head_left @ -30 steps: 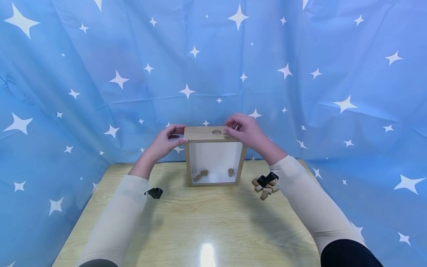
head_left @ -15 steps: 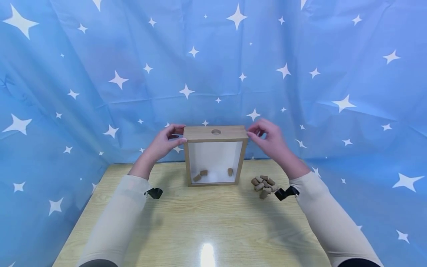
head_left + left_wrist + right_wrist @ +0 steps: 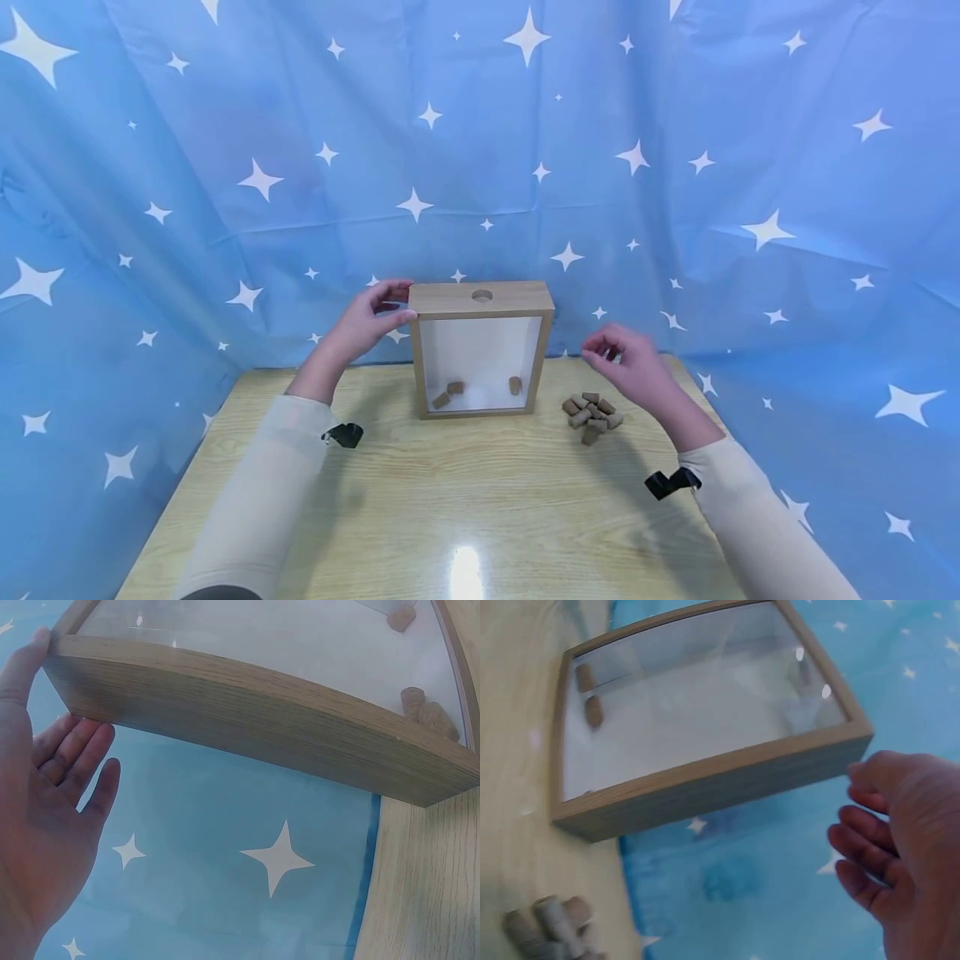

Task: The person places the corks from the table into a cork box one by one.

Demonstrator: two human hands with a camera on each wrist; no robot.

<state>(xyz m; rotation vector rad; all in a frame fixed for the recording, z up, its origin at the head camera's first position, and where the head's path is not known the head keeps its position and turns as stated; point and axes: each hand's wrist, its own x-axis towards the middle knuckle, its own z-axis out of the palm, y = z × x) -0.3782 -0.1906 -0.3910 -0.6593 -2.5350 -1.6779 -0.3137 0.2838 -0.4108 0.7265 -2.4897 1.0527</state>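
Observation:
A wooden shadow box (image 3: 481,300) with a clear front and a round hole in its top stands upright on the table. Several corks lie inside at the bottom, one of them a cork (image 3: 514,385) on the right. My left hand (image 3: 365,321) holds the box by its upper left corner, thumb at the front edge and fingers toward the back, as the left wrist view also shows. Beside the box, my right hand (image 3: 628,364) hovers in the air with loosely bent fingers and nothing in them. Below it lies a heap of corks (image 3: 592,414).
The light wood table (image 3: 450,500) carries the box near its back edge. Behind and at the sides hangs a blue cloth (image 3: 480,150) with white stars. A black wrist camera (image 3: 672,482) sits on the right sleeve, another on the left.
My right hand has left the top of the box, moving right and then down toward the heap of corks. My left hand stays on the corner.

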